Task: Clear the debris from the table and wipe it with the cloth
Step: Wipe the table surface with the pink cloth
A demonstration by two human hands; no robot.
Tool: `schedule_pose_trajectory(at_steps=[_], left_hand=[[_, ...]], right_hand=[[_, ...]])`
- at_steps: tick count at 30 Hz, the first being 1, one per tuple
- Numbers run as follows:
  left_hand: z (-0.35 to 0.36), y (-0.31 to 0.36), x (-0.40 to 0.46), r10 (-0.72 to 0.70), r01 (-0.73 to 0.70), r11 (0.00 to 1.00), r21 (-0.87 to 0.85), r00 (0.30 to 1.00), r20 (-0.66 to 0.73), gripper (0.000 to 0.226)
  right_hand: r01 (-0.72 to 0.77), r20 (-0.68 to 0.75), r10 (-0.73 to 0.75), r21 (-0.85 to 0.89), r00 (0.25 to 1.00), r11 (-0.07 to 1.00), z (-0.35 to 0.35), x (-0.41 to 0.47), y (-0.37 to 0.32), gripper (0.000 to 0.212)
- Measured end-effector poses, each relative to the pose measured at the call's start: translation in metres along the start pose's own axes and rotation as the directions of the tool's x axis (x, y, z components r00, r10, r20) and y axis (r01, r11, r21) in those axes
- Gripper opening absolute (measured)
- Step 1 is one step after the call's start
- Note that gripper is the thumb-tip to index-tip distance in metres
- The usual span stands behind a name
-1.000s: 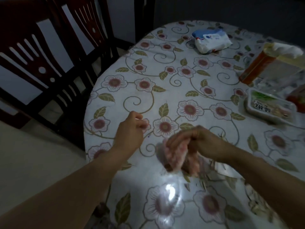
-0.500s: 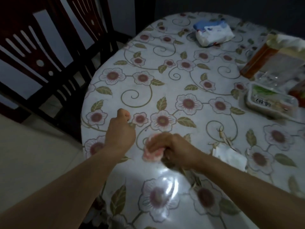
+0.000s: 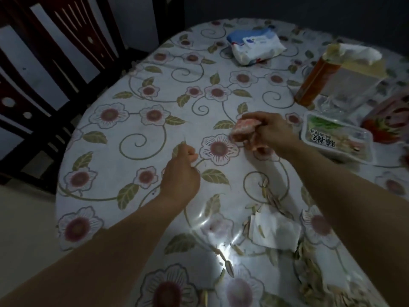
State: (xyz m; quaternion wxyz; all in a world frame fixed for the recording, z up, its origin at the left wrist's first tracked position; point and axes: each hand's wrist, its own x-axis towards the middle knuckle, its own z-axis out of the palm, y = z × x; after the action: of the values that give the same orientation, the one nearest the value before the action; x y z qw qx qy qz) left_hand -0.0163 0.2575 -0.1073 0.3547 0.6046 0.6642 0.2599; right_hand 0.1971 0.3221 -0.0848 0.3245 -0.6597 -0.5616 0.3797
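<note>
Gripping a bunched pink cloth (image 3: 245, 129), the right hand (image 3: 273, 132) presses it against the counter (image 3: 137, 89) toward the right side, just short of the plastic food tray (image 3: 336, 140) by the right edge. The left hand (image 3: 180, 173) hovers over the middle of the counter with its fingers curled into a loose fist; whether it pinches anything I cannot tell. The cloth looks soft and limp, light, and likely to crumple wherever it is squeezed, so a full-palm hold over the wad, as now, suits wiping better than a pinch at a corner, which would let it trail and smear. The debris (image 3: 272, 200), thin pale husks or shells, lies scattered along the near right part of the counter, around and partly upon a crumpled white paper (image 3: 274, 229), with more heaped toward the near right corner. These bits seem dry, weightless and brittle; I judge they are best swept together with the cloth or the edge of a palm toward the counter's near edge rather than picked singly. The glossy floral covering appears slick, so they should slide readily but may also skitter off. Clearing looks barely begun. At the far edge rest a wipes packet (image 3: 256, 46) and a tissue box (image 3: 345, 74).
</note>
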Motion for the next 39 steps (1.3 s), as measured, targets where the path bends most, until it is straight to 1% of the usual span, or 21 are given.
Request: schedule_pose_trajectory(at_steps=[1, 2, 4, 6, 9, 10, 13, 15, 17, 18, 20, 22, 24, 27, 29, 32, 34, 35, 37, 38, 39], left_hand=[[0.005, -0.002, 0.002, -0.014, 0.014, 1.0, 0.017, 1.0, -0.019, 0.043], [0.008, -0.004, 0.002, -0.027, 0.029, 0.999, 0.028, 0.999, -0.045, 0.045], [0.012, -0.008, 0.001, -0.033, 0.035, 0.999, 0.029, 0.996, -0.088, 0.046], [0.013, -0.011, 0.001, -0.024, 0.029, 0.999, 0.044, 0.994, -0.11, 0.048], [0.012, -0.011, 0.002, -0.011, 0.02, 0.996, 0.089, 0.995, -0.098, 0.052], [0.012, -0.009, 0.002, -0.017, 0.025, 0.996, 0.091, 0.996, -0.087, 0.051], [0.005, -0.006, -0.001, -0.049, 0.055, 0.992, 0.113, 0.997, -0.057, 0.047], [0.0, -0.005, -0.009, -0.031, 0.034, 0.983, 0.18, 0.999, -0.016, 0.043], [-0.002, -0.008, -0.018, -0.008, 0.001, 0.977, 0.214, 0.999, 0.031, 0.037], [-0.002, -0.01, -0.021, -0.009, -0.001, 0.976, 0.219, 0.999, 0.045, 0.034], [-0.003, -0.008, -0.028, -0.006, -0.005, 0.978, 0.209, 0.999, 0.054, 0.03], [-0.002, 0.0, -0.033, 0.023, -0.033, 0.985, 0.17, 0.998, 0.057, 0.031], [0.003, 0.011, -0.035, 0.055, -0.064, 0.99, 0.123, 0.996, 0.075, 0.037], [0.017, 0.026, -0.032, 0.091, -0.105, 0.99, 0.093, 0.986, 0.14, 0.039], [0.03, 0.033, -0.028, 0.108, -0.119, 0.992, 0.048, 0.978, 0.181, 0.041], [0.047, 0.035, -0.025, 0.114, -0.124, 0.992, 0.033, 0.972, 0.207, 0.043], [0.055, 0.031, -0.024, 0.122, -0.136, 0.989, 0.051, 0.968, 0.218, 0.044], [0.057, 0.028, -0.023, 0.125, -0.141, 0.988, 0.061, 0.969, 0.214, 0.044], [0.058, 0.025, -0.021, 0.123, -0.142, 0.987, 0.076, 0.971, 0.206, 0.043], [0.057, 0.024, -0.02, 0.125, -0.144, 0.986, 0.083, 0.971, 0.205, 0.042], [0.057, 0.025, -0.021, 0.127, -0.149, 0.985, 0.092, 0.97, 0.208, 0.042]], right_hand=[[-0.004, -0.001, 0.004, -0.059, 1.0, 0.998, 0.006, 0.006, 0.011, 0.064], [0.04, -0.002, -0.041, -0.143, 0.999, 0.989, 0.014, 0.009, 0.02, 0.064], [0.164, -0.018, -0.176, -0.284, 0.984, 0.945, 0.033, 0.005, 0.028, 0.054], [0.246, 0.035, -0.246, -0.248, 0.969, 0.937, 0.048, -0.006, 0.023, 0.041], [0.389, 0.175, -0.358, -0.192, 0.917, 0.901, 0.068, -0.033, 0.018, 0.043], [0.4, 0.218, -0.361, -0.173, 0.907, 0.9, 0.071, -0.043, 0.019, 0.043], [0.429, 0.289, -0.363, -0.21, 0.886, 0.879, 0.078, -0.089, 0.017, 0.05], [0.448, 0.342, -0.372, -0.177, 0.863, 0.876, 0.082, -0.12, 0.013, 0.053], [0.416, 0.395, -0.332, -0.15, 0.857, 0.897, 0.083, -0.142, 0.007, 0.051], [0.381, 0.389, -0.309, -0.12, 0.868, 0.917, 0.082, -0.148, 0.004, 0.051], [0.274, 0.32, -0.253, -0.023, 0.913, 0.961, 0.077, -0.16, -0.004, 0.049], [0.154, 0.218, -0.165, 0.067, 0.962, 0.986, 0.058, -0.167, -0.011, 0.045], [0.071, 0.088, -0.083, 0.128, 0.993, 0.989, 0.026, -0.162, -0.011, 0.046], [0.006, -0.17, 0.017, 0.134, 0.985, 0.991, -0.031, -0.135, 0.011, 0.048], [0.009, -0.275, 0.007, 0.055, 0.961, 0.998, -0.056, -0.113, 0.037, 0.044], [-0.066, -0.277, 0.02, -0.158, 0.961, 0.985, -0.059, -0.093, 0.076, 0.059], [-0.072, -0.269, -0.008, -0.286, 0.963, 0.955, -0.047, -0.092, 0.088, 0.057], [-0.04, -0.264, -0.043, -0.298, 0.963, 0.954, -0.04, -0.095, 0.089, 0.051], [0.03, -0.233, -0.078, -0.205, 0.969, 0.978, -0.026, -0.108, 0.082, 0.038], [0.065, -0.193, -0.099, -0.176, 0.976, 0.982, -0.02, -0.116, 0.077, 0.036], [0.106, -0.133, -0.134, -0.195, 0.982, 0.975, -0.011, -0.124, 0.073, 0.037]])
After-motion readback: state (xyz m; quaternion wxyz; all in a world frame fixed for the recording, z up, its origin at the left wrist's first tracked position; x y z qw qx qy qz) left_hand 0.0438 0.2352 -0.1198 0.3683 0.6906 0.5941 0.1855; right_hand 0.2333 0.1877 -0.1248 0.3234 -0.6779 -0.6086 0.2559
